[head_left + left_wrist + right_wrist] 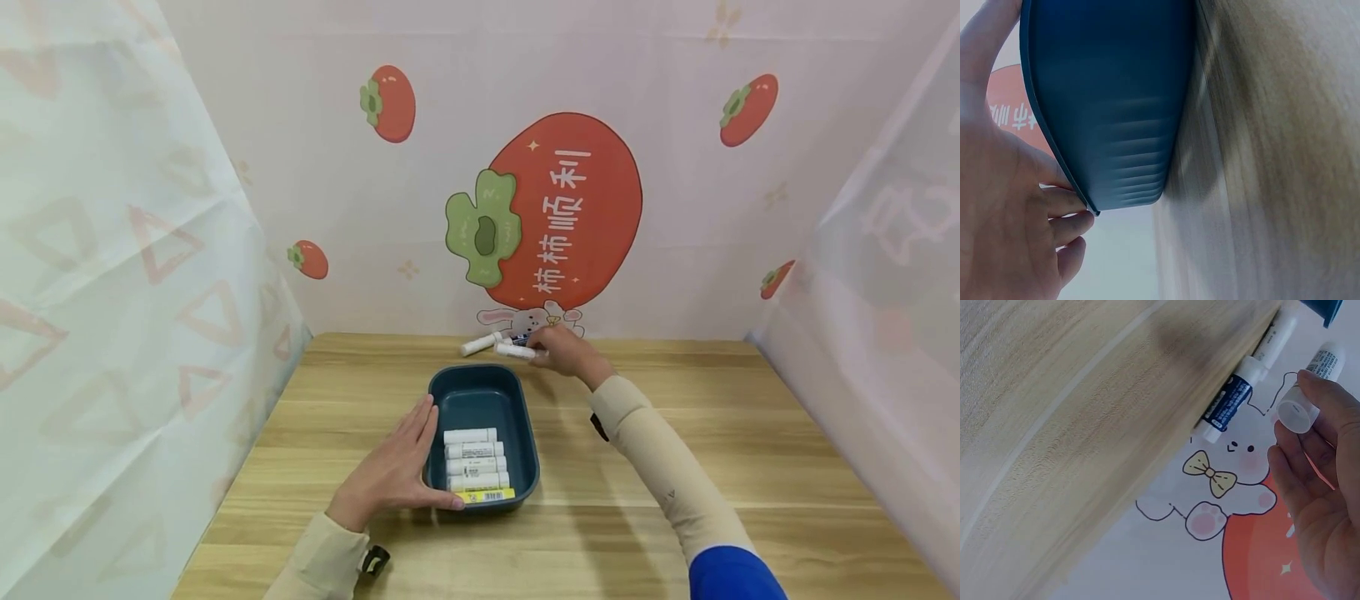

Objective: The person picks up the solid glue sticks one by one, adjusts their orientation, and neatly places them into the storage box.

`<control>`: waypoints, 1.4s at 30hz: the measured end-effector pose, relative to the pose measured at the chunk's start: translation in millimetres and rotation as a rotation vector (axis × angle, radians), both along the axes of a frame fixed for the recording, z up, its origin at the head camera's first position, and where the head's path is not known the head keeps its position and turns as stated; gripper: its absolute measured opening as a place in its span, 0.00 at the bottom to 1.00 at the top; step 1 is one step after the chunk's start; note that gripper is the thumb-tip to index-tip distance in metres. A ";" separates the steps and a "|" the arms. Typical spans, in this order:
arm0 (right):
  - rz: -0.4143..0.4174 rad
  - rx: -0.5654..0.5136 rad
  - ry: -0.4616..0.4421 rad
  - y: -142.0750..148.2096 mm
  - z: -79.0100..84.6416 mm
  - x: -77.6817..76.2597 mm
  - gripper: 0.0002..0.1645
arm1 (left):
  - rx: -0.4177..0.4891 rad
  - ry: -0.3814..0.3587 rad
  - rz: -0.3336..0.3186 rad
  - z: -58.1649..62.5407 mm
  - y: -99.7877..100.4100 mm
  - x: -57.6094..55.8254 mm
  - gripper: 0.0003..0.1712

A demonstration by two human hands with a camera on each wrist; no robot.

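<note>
My right hand (564, 350) pinches a white glue stick (1311, 394) between thumb and fingers at the back of the table. Beside it lie a dark-blue-labelled stick (1230, 403) and another white one (480, 343), near the wall. A dark teal rectangular tray (527, 417) stands in front, with several white sticks (476, 450) lying in a row at its near end. At the very front of the row is a yellow-labelled one (487, 497). My left hand (397, 462) rests against the tray's left side, fingers extended along the rim and thumb over the near edge.
The wooden table (675, 433) meets a printed backdrop (337, 167) just behind the loose sticks. White patterned sheets hang at the left (135, 292) and right (870, 275) sides.
</note>
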State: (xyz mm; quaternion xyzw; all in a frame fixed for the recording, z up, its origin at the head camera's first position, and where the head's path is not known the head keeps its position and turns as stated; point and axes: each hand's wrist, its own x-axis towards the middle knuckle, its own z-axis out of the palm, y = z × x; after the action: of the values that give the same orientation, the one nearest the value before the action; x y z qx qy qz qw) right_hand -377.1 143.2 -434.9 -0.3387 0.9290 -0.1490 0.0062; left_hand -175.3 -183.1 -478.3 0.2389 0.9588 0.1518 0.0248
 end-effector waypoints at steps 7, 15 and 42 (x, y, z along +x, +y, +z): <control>0.056 -0.013 0.021 -2.8 8.0 10.2 0.13 | -0.001 -0.006 0.000 0.9 0.6 0.0 0.84; 0.116 -0.009 0.010 -14.4 24.2 22.8 0.14 | 0.007 -0.002 -0.003 1.7 0.2 0.7 0.84; 0.280 0.116 -0.122 -65.8 15.5 61.2 0.09 | 0.001 -0.016 -0.003 0.6 -0.1 0.0 0.84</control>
State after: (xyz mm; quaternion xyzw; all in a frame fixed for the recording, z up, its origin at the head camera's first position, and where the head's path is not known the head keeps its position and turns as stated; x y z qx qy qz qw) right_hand -315.9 77.3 -419.4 -0.4542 0.8777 -0.1131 0.1029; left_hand -175.3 -183.2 -477.7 0.2392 0.9581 0.1540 0.0326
